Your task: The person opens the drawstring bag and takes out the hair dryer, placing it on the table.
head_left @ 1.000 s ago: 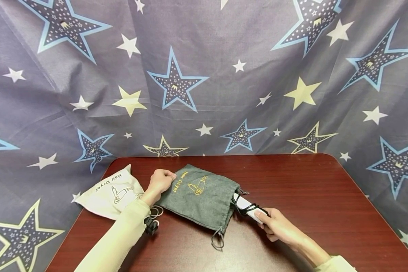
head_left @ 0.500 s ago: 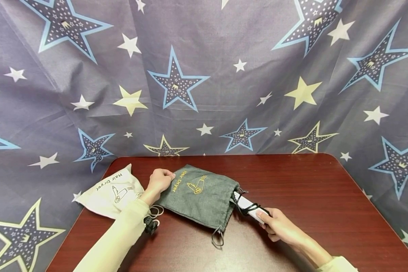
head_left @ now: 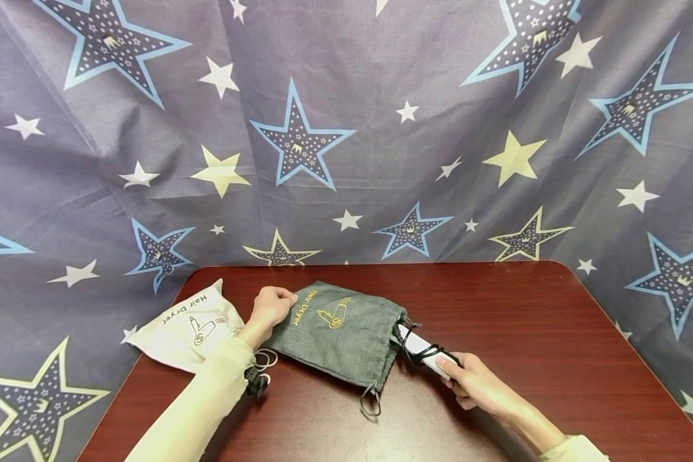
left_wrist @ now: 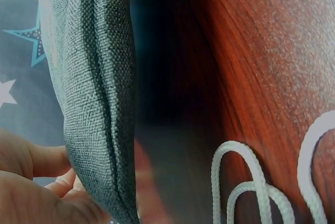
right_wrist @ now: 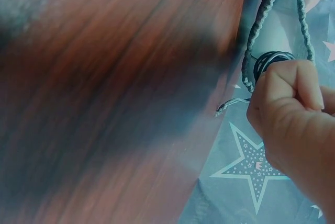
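Pinching the closed end of the grey bag [head_left: 346,343] with left hand [head_left: 270,308], gripping the white handle [head_left: 414,342] at its mouth with right hand [head_left: 475,383] — seemingly standing midway, leaving passage through it unfinished.

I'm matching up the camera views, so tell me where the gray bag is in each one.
Head: gray bag, lower middle.
Left wrist: gray bag, left of center, running from top edge to bottom edge.
Right wrist: gray bag, upper right, mouth showing.
Shared landmark: star-patterned cloth.

Pale cream left sleeve [head_left: 199,401], small black device [head_left: 256,383] beside it, matching right sleeve [head_left: 574,448]
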The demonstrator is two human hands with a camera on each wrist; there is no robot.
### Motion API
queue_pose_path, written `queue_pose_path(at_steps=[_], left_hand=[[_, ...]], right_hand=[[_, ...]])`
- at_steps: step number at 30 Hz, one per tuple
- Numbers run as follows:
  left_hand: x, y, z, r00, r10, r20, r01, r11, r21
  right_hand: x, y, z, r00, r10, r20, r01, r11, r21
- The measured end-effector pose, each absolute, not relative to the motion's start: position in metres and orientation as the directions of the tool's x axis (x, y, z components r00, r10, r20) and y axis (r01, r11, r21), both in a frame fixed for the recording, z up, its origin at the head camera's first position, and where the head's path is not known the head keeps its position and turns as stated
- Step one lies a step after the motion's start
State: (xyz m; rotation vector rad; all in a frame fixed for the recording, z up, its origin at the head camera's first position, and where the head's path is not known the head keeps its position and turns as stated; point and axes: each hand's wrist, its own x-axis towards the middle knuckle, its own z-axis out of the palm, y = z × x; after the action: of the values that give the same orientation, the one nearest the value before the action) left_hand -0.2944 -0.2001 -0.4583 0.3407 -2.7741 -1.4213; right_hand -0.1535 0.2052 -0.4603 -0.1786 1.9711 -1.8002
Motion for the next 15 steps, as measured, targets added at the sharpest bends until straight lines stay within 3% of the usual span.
queue_pose_path(at_steps=[15], left_hand=[[-0.2969, -0.2027, -0.4607, -0.972, -0.211, -0.106, -0.209, 0.559, 0.803]], right_hand=[[-0.1554, 0.2070, -0.4612, -0.884, -0.405, -0.233, 0.200, 0.124, -0.972]])
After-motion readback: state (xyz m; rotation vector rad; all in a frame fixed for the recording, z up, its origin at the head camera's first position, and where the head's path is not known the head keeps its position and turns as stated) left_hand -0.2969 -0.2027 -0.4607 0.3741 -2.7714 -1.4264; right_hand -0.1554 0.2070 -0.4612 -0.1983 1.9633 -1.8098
